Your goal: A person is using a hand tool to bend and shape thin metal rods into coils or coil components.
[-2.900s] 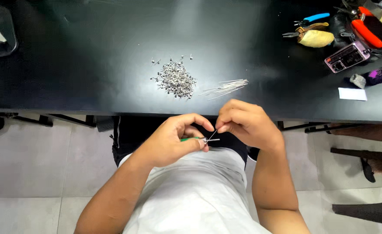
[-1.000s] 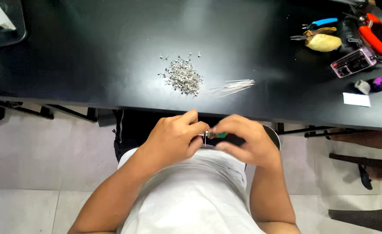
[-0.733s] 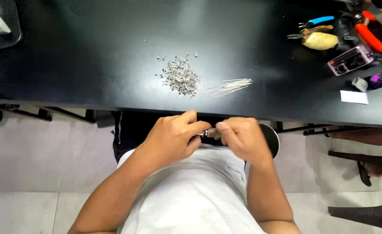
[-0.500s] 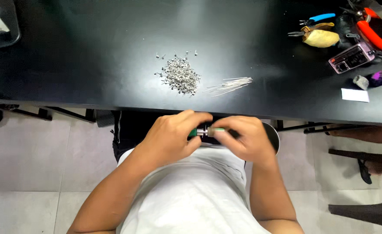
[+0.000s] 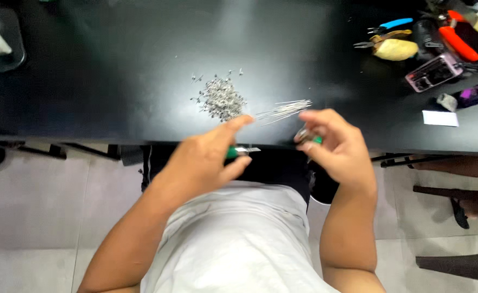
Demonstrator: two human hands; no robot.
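Observation:
My left hand [image 5: 203, 160] grips a small green-handled tool [image 5: 239, 151] whose silver tip points right, just below the front edge of the black table [image 5: 114, 81]. My right hand [image 5: 339, 149] is apart from it to the right, fingers pinched on a small silver and green piece [image 5: 308, 138] that is blurred. A heap of tiny silver parts [image 5: 222, 100] lies on the table just beyond my left fingertips. A bundle of thin metal pins [image 5: 285, 110] lies between the heap and my right hand.
At the table's far right lie blue-handled pliers [image 5: 393, 24], a yellow object [image 5: 395, 49], a red-handled tool [image 5: 461, 42], a phone [image 5: 434, 71], a purple item [image 5: 475, 93] and a white slip [image 5: 439, 118]. A dark container [image 5: 0, 40] sits far left. A chair [image 5: 458, 260] stands at lower right.
My hands, which were together over my lap working the tool and piece, have separated and risen toward the table edge; the right hand has moved right and up.

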